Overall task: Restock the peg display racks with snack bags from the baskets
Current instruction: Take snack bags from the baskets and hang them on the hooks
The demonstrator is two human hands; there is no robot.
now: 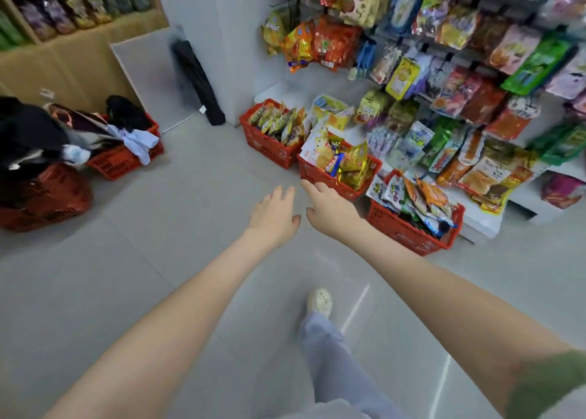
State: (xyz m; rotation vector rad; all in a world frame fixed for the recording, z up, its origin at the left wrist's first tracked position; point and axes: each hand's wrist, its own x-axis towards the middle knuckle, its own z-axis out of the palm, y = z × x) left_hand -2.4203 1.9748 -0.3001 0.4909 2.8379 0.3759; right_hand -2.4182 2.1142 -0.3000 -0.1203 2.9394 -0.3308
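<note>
**Both hands empty, reaching at the middle basket**

Your left hand (274,218) and right hand (329,210) stretch toward 12 o'clock, fingers straight and relaxed, holding nothing. Your right index tip sits at the near corner of the middle red basket (320,176); you cannot tell whether it touches. That basket's long axis runs 10 to 4 o'clock. Its snack bags (355,161) stand on edge, tops up. The peg rack (483,220) fills 1 to 3 o'clock.

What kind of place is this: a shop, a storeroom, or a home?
Most likely a small snack shop. Snack bags hang in crowded rows on the right, red baskets full of packets stand on the floor below them, and a wooden shelf at upper left holds more bags.
</note>
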